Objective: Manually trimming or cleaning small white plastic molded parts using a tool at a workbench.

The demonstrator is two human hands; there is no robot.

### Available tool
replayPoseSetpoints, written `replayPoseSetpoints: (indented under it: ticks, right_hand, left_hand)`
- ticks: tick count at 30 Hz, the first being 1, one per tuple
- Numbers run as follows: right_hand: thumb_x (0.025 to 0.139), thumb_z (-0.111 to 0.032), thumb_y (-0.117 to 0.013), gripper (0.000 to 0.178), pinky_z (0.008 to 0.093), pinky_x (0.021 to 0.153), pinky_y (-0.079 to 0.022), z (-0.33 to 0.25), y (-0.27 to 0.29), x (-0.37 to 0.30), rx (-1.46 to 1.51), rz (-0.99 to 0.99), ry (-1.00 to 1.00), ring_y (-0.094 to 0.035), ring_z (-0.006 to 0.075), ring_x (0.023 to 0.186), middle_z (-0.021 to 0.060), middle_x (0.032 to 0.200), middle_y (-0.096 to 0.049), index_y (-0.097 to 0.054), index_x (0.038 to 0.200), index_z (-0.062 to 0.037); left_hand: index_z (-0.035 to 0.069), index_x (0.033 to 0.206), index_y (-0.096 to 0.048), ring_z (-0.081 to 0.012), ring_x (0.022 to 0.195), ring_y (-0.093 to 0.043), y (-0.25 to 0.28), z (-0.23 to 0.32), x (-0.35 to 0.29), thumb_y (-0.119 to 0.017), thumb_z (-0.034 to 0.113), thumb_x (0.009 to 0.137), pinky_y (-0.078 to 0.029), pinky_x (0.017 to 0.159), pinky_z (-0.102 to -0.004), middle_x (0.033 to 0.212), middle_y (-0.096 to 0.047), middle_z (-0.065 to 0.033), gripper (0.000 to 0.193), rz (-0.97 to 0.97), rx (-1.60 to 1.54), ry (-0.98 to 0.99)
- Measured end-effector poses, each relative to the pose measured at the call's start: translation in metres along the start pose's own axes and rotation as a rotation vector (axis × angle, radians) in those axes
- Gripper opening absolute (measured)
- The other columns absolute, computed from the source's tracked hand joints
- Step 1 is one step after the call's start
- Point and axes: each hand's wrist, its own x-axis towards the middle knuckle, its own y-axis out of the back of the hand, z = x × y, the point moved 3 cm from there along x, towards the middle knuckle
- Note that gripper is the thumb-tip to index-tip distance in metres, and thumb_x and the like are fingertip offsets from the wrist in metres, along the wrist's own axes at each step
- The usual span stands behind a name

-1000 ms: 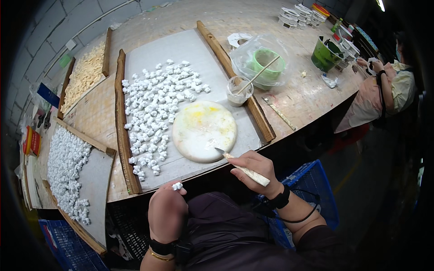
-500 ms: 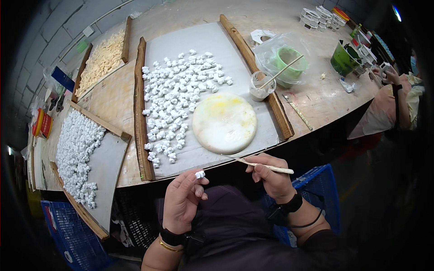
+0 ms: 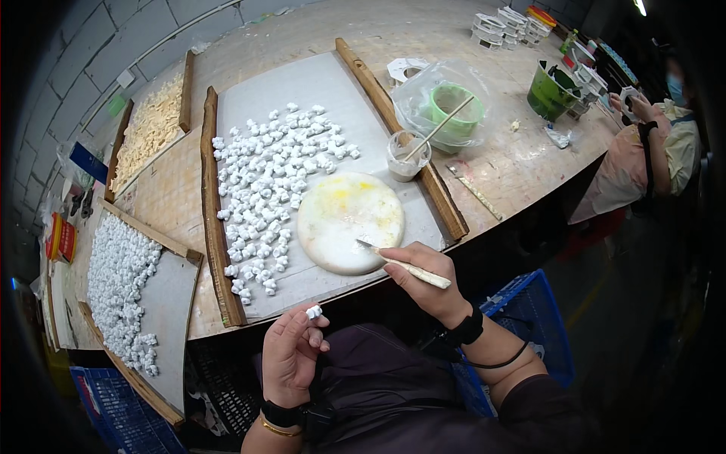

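Note:
Between thumb and fingertips my left hand (image 3: 293, 348) pinches a small white knobbly piece (image 3: 313, 312), just off the table's front edge. My right hand (image 3: 425, 278) is closed round the pale handle of a small pointed-blade knife (image 3: 412, 271). Its metal tip is over the round white slab (image 3: 352, 227), which has yellow smears; I cannot tell whether it touches. Left of the slab, many similar white pieces (image 3: 261, 189) lie spread on a grey board (image 3: 302, 79) between two wooden rails.
A clear cup (image 3: 404, 163) with a stick stands by the right rail (image 3: 393, 121), beside a green pot (image 3: 454, 113) in plastic film. More white pieces (image 3: 121, 280) fill a left tray; cream pieces (image 3: 151, 132) lie behind it. A co-worker (image 3: 639, 151) sits at right; a blue crate (image 3: 529, 325) is below.
My right hand has moved up and forward, bringing the knife's tip from the slab's front edge to over the slab. My left hand still holds the white piece. The view has shifted slightly.

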Motion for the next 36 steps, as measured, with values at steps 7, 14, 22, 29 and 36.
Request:
replayPoseSetpoints:
  ticks: [7, 14, 22, 29, 36]
  right_hand:
    - [0.092, -0.015, -0.061, 0.023, 0.0199, 0.052, -0.042, 0.01, 0.002, -0.017, 0.732, 0.029, -0.554, -0.053, 0.0082, 0.058, 0.0078, 0.08, -0.066, -0.067, 0.107, 0.0014]
    - [0.093, -0.017, -0.06, 0.028, 0.0214, 0.054, -0.043, -0.005, -0.008, -0.032, 1.011, -0.043, -0.643, -0.053, 0.0092, 0.059, 0.0118, 0.082, -0.066, -0.065, 0.11, 0.0046]
    - [0.083, -0.004, -0.066, 0.027, 0.0288, 0.073, -0.05, -0.038, -0.007, -0.028, 0.424, -0.265, -0.12, -0.063, 0.0194, 0.08, 0.013, 0.092, -0.067, -0.066, 0.109, 0.0027]
    - [0.076, -0.003, -0.071, 0.029, 0.0274, 0.068, -0.051, -0.047, -0.01, -0.026, 0.192, -0.241, 0.164, -0.064, 0.0204, 0.077, 0.0115, 0.09, -0.066, -0.069, 0.104, -0.0022]
    - [0.072, -0.004, -0.073, 0.029, 0.0274, 0.059, -0.049, -0.048, -0.012, -0.025, 0.064, -0.226, 0.313, -0.061, 0.019, 0.067, 0.0096, 0.087, -0.065, -0.07, 0.101, -0.0031]
  left_hand:
    - [-0.005, 0.11, -0.06, -0.0112, 0.063, -0.056, -0.002, -0.001, -0.001, -0.058, 0.012, 0.093, -0.052, 0.06, -0.0281, 0.089, -0.065, -0.0146, 0.024, -0.011, -0.019, 0.005]
    - [-0.004, 0.11, -0.06, -0.0099, 0.062, -0.056, -0.005, -0.001, 0.0, -0.059, 0.013, 0.093, -0.052, 0.06, -0.0274, 0.09, -0.066, -0.0152, 0.024, -0.026, -0.024, 0.017]
    - [-0.004, 0.11, -0.06, -0.0097, 0.062, -0.056, -0.007, 0.0, 0.0, -0.06, 0.013, 0.093, -0.052, 0.06, -0.0266, 0.09, -0.066, -0.0147, 0.024, -0.02, -0.019, 0.02]
    - [-0.004, 0.11, -0.059, -0.0095, 0.062, -0.056, -0.012, 0.0, 0.005, -0.06, 0.013, 0.093, -0.053, 0.059, -0.0265, 0.09, -0.066, -0.0148, 0.024, -0.033, -0.012, 0.014]
    - [-0.003, 0.109, -0.06, -0.0091, 0.062, -0.055, -0.016, 0.001, 0.007, -0.059, 0.013, 0.093, -0.052, 0.059, -0.0268, 0.089, -0.066, -0.014, 0.022, -0.027, -0.016, 0.014]
